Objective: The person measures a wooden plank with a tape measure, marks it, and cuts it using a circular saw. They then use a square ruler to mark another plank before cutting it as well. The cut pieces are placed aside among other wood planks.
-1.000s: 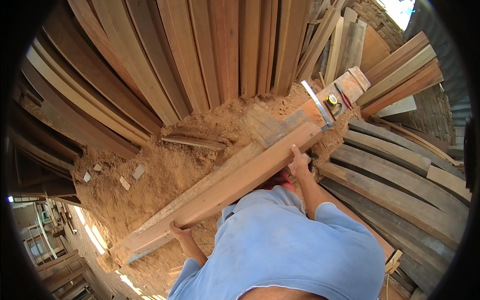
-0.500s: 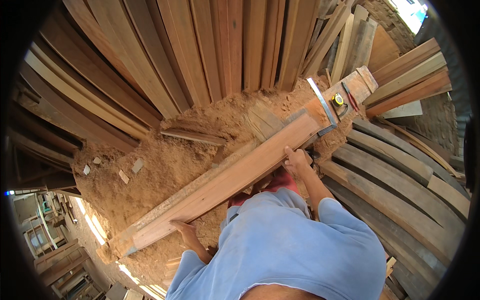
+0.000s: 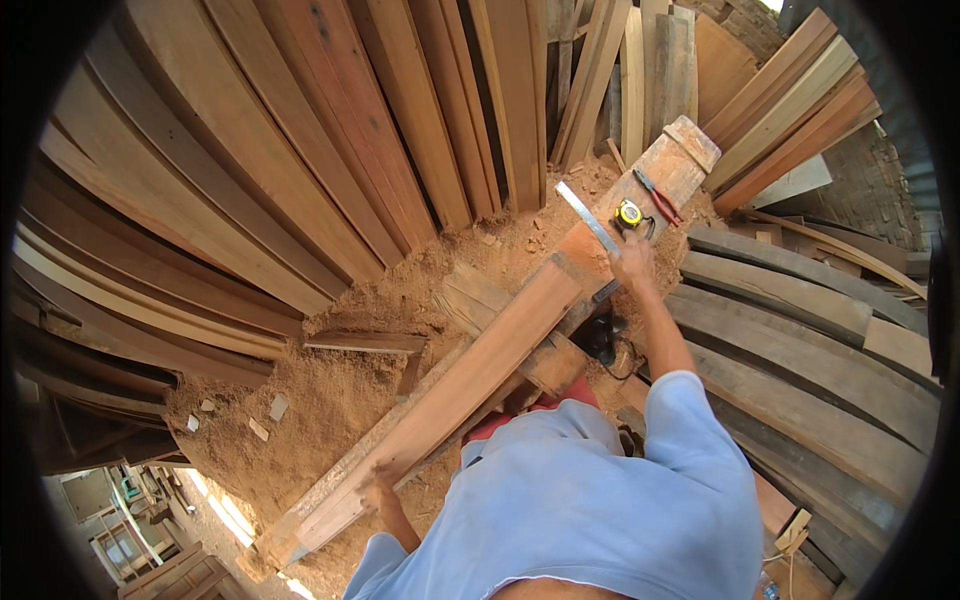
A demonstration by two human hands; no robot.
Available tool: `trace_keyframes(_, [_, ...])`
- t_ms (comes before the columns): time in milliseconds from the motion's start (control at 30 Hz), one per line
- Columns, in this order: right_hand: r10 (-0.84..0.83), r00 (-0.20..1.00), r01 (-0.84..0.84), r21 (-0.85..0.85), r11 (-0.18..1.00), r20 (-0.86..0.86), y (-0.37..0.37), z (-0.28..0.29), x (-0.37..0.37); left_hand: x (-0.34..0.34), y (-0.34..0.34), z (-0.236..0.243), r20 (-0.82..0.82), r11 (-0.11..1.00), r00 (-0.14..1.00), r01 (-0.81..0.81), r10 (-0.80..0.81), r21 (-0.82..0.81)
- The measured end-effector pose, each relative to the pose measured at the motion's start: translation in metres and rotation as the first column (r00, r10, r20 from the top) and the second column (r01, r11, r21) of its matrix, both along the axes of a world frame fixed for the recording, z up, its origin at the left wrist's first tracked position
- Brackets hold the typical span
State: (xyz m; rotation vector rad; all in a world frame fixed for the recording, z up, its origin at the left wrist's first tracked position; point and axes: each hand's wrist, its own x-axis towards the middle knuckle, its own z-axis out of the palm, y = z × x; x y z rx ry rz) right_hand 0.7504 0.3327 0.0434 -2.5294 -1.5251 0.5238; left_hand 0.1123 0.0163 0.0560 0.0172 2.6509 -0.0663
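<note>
A reddish-brown wooden plank (image 3: pixel 450 400) lies diagonally across the work, from lower left to upper right. My left hand (image 3: pixel 380 495) holds its near edge by the lower left end, fingers over the top face. Beyond the plank's upper right end, my right hand (image 3: pixel 632 262) is on the corner of a metal try square (image 3: pixel 588 215); its fingers are too hidden to tell their grip. Just past those fingers a yellow and black tape measure (image 3: pixel 628 215) lies on a board (image 3: pixel 680 150). Red-handled pliers (image 3: pixel 657 196) lie beside it.
Tall boards (image 3: pixel 330 130) stand in rows along the far side. Stacked grey planks (image 3: pixel 800 370) fill the right. Sawdust (image 3: pixel 300 430) covers the ground, with a loose strip (image 3: pixel 365 342) and small offcuts on it. A dark tool (image 3: pixel 600 338) sits below the plank's upper end.
My right hand has left the plank's near edge and reached up and right to the try square. My left hand is still at the plank's lower end. The view has turned.
</note>
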Motion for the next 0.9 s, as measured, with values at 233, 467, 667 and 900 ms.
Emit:
trace_keyframes(233, [0.065, 0.994, -0.040, -0.256, 0.966, 0.088, 0.080, -0.021, 0.059, 0.223, 0.075, 0.030, 0.129, 0.563, 0.548, 0.803, -0.826, 0.194])
trace_keyframes(467, [0.145, 0.989, -0.147, -0.191, 0.971, -0.024, 0.097, -0.052, 0.074, 0.257, 0.092, 0.013, 0.195, 0.436, 0.406, 0.887, -0.893, 0.151])
trace_keyframes(667, [0.021, 0.979, 0.008, 0.138, 0.990, -0.202, 0.085, -0.032, 0.084, 0.248, 0.127, 0.033, 0.412, 0.394, 0.345, 0.919, -0.843, 0.037])
trace_keyframes(900, [-0.030, -0.120, 0.379, -0.073, 0.922, -0.992, -0.014, 0.038, 0.050, 0.231, 0.131, 0.009, 0.364, 0.252, 0.200, 0.962, -0.910, 0.101])
